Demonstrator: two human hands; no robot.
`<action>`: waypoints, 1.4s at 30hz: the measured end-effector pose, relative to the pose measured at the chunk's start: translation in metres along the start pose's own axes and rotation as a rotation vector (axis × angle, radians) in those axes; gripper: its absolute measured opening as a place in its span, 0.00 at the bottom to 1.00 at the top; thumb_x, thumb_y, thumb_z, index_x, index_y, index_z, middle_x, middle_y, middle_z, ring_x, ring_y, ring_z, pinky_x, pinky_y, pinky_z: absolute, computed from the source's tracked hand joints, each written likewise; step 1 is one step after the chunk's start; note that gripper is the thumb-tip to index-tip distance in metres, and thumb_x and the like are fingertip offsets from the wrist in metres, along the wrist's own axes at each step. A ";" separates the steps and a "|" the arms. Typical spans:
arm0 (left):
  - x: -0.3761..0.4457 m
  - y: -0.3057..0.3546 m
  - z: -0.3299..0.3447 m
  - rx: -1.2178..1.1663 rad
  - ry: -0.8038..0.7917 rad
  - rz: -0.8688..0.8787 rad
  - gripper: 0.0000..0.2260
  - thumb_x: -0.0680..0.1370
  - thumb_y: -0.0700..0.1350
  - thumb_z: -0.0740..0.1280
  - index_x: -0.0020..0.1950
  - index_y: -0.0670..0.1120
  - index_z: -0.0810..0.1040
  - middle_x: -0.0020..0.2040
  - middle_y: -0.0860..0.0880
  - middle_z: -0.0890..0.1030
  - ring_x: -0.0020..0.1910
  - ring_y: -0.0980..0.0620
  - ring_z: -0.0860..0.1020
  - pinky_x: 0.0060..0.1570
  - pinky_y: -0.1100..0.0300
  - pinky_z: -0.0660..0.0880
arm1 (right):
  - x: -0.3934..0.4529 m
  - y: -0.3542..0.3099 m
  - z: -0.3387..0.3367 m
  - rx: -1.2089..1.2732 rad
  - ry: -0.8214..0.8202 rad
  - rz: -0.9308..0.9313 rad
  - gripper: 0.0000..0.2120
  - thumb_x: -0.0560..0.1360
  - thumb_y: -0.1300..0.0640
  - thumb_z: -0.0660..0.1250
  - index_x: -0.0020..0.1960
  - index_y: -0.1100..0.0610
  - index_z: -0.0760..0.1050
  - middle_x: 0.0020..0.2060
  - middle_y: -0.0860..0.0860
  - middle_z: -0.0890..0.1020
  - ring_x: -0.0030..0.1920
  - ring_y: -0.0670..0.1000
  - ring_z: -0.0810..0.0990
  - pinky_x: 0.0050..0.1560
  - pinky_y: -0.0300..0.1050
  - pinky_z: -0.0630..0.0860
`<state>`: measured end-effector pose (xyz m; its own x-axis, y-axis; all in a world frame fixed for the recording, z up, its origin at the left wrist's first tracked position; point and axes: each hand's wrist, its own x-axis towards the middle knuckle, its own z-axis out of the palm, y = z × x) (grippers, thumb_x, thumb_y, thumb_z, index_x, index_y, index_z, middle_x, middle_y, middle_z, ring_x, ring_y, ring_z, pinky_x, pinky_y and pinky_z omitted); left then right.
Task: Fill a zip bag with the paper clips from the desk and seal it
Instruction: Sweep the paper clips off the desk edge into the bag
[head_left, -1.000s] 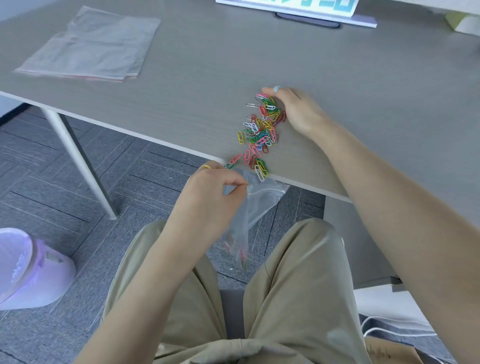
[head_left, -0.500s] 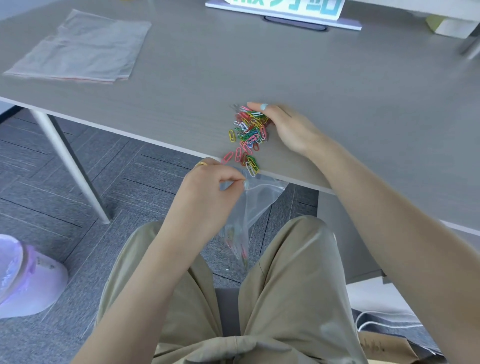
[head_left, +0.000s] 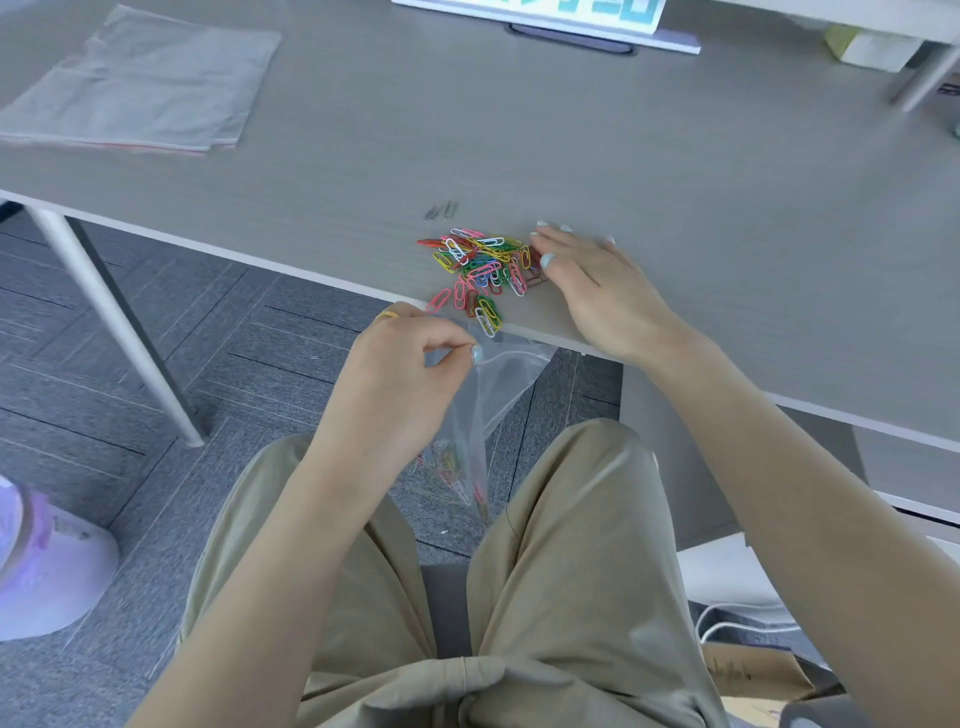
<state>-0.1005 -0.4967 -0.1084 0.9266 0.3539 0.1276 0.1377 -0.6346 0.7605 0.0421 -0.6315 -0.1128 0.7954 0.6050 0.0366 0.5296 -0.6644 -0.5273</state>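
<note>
Grey wood-grain desk (head_left: 675, 182) over a grey carpet-tile floor, filling partly done

The paper clips (head_left: 480, 265) lie mostly heaped at the desk's near edge, two grey ones just beyond; a few already sit low in the zip bag (head_left: 483, 410), which hangs unsealed below the edge, its mouth pinched by the left hand (head_left: 405, 374). The right hand (head_left: 597, 280) rests flat and unclenched beside the heap, grasping nothing. Spare bags (head_left: 140, 83) lie at the far left, well apart
</note>
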 end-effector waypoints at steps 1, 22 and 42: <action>0.000 0.000 0.000 -0.001 0.003 0.001 0.05 0.74 0.42 0.66 0.43 0.47 0.82 0.44 0.49 0.75 0.44 0.55 0.72 0.40 0.81 0.62 | -0.004 -0.001 0.001 -0.030 -0.026 -0.021 0.21 0.81 0.55 0.46 0.73 0.53 0.59 0.75 0.47 0.57 0.75 0.43 0.52 0.73 0.45 0.42; -0.002 -0.005 -0.003 0.002 0.017 0.013 0.05 0.74 0.42 0.66 0.42 0.46 0.82 0.42 0.50 0.74 0.46 0.54 0.72 0.42 0.79 0.62 | -0.046 -0.030 0.026 -0.234 -0.158 -0.296 0.27 0.75 0.49 0.38 0.74 0.46 0.52 0.76 0.44 0.51 0.75 0.42 0.46 0.73 0.46 0.34; 0.008 -0.008 -0.007 -0.001 0.043 0.001 0.05 0.74 0.41 0.66 0.44 0.45 0.82 0.44 0.50 0.74 0.47 0.53 0.73 0.41 0.81 0.61 | -0.018 -0.022 0.016 -0.032 -0.146 -0.227 0.27 0.74 0.51 0.43 0.73 0.50 0.58 0.74 0.44 0.59 0.74 0.41 0.53 0.73 0.43 0.41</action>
<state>-0.0963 -0.4836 -0.1085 0.9107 0.3825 0.1562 0.1361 -0.6348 0.7606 0.0110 -0.6210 -0.1153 0.6056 0.7954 0.0268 0.7005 -0.5167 -0.4923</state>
